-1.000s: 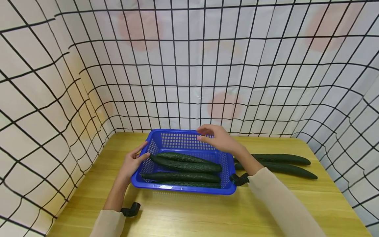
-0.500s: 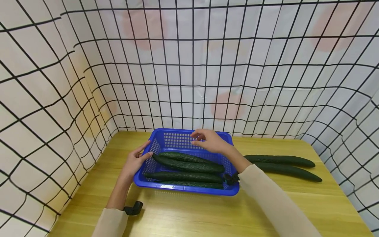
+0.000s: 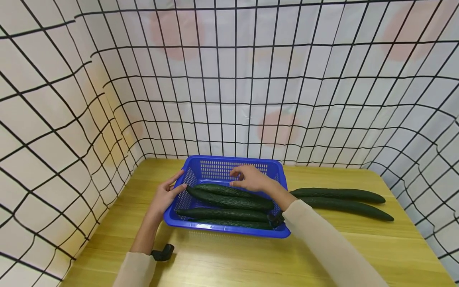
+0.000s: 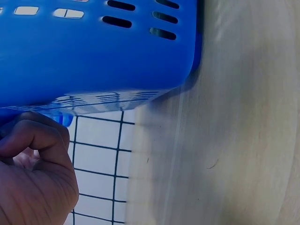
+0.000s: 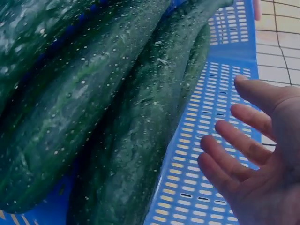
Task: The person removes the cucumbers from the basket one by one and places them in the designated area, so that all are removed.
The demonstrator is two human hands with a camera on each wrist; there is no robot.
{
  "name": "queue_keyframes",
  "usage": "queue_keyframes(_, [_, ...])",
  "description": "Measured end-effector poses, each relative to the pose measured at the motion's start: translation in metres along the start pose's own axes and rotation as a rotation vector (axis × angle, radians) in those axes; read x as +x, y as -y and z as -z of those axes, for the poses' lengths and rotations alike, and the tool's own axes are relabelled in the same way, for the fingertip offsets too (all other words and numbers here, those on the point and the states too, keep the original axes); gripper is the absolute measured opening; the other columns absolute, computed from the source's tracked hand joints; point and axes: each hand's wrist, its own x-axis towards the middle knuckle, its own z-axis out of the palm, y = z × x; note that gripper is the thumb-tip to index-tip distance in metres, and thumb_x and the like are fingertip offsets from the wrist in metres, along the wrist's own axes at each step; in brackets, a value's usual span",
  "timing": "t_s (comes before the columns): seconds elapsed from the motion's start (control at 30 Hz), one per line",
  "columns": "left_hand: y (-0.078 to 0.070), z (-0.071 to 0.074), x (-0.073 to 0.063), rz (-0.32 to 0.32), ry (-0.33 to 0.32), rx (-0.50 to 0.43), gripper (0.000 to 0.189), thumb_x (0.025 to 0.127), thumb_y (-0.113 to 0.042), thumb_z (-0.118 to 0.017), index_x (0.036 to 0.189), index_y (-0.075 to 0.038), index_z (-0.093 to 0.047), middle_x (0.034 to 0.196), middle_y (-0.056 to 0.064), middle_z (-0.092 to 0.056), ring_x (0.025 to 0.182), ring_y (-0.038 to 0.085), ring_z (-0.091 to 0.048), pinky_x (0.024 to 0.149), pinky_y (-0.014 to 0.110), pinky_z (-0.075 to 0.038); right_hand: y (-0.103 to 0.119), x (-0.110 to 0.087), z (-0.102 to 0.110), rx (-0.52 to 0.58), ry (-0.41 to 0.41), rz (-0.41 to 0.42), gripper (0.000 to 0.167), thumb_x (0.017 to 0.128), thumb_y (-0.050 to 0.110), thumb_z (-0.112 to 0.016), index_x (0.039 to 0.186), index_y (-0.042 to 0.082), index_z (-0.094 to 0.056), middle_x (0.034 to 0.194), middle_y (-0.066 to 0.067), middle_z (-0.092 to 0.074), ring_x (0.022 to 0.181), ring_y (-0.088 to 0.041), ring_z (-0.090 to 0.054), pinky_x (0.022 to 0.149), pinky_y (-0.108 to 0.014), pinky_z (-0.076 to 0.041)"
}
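Note:
A blue plastic basket (image 3: 229,228) stands on the table with several dark green cucumbers (image 3: 229,200) lying lengthwise in it. My left hand (image 3: 165,196) holds the basket's left rim, thumb over the edge; in the left wrist view the fingers (image 4: 42,133) are bent up against the rim. Over the back part of the basket hovers my right hand (image 3: 251,178), holding nothing. In the right wrist view its fingers (image 5: 234,145) are spread and slightly bent, beside the rearmost cucumbers (image 5: 140,122) and apart from them.
Two more cucumbers (image 3: 344,203) lie side by side on the wooden table (image 3: 229,263), right of the basket. A white cloth with a black grid (image 3: 236,79) hangs behind and at both sides. Each wrist carries a black camera (image 3: 163,252).
My right hand has moved left and down, deeper over the basket. The left hand stays on the rim. The whole scene has shifted slightly right in the head view.

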Motion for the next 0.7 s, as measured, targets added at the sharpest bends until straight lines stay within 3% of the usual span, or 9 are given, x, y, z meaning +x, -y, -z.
queue_keyframes(0.47, [0.0,-0.001,-0.004,-0.011,-0.01,0.017,0.061,0.101,-0.029,-0.069,0.157,-0.034,-0.045,0.134,0.028,-0.065,0.09,0.029,-0.076,0.073,0.041,-0.065,-0.016,-0.001,-0.016,-0.045,0.152,-0.048,0.044,0.101,0.036,-0.068,0.135,0.009,-0.065,0.127,-0.009,-0.07,0.118,-0.025,-0.066,0.098,-0.043,-0.057])
queue_keyframes(0.7, [-0.002,-0.003,-0.005,-0.021,-0.009,0.022,0.061,0.101,-0.03,-0.069,0.157,-0.033,-0.045,0.135,0.029,-0.064,0.092,0.028,-0.076,0.075,0.041,-0.065,-0.015,-0.001,-0.018,-0.026,0.167,-0.102,0.047,0.101,0.036,-0.067,0.136,0.005,-0.065,0.13,-0.011,-0.069,0.122,-0.027,-0.064,0.102,-0.044,-0.055])
